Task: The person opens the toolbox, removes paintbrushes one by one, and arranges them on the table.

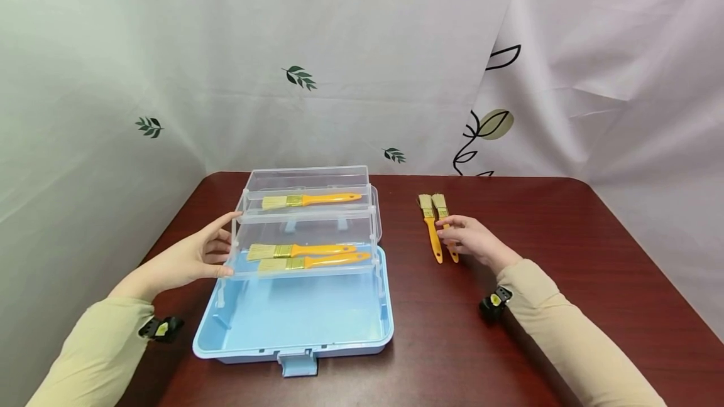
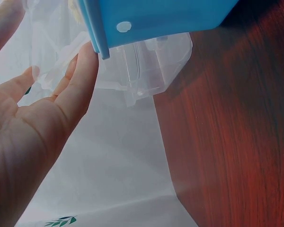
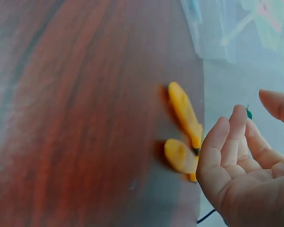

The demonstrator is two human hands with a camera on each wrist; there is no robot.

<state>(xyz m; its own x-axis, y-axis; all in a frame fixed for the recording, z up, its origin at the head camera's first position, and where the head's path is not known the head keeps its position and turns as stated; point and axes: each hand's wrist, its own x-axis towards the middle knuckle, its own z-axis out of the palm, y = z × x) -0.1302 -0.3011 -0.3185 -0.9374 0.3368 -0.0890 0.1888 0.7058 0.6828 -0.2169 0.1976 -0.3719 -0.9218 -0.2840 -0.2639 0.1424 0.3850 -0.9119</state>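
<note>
A pale blue storage box (image 1: 305,322) stands unlatched, with two clear trays raised in steps above it. My left hand (image 1: 183,262) spans the left end of the lower tray (image 1: 317,229), its thumb at the front corner and a long finger towards the back. Two yellow-handled paintbrushes lie in that tray, the nearer brush (image 1: 339,260) in front. One more paintbrush (image 1: 328,198) lies in the upper tray (image 1: 311,178). My right hand (image 1: 475,240) hovers over the right loose paintbrush (image 1: 440,206), partly hiding its handle. Another loose paintbrush (image 1: 432,234) lies beside it, bristles away.
The dark red wooden table (image 1: 554,231) carries the box on its left side. Behind the raised trays the clear lid (image 1: 377,218) is folded back. A front latch (image 1: 298,364) hangs down. White cloth (image 1: 339,118) with leaf prints hangs around the table.
</note>
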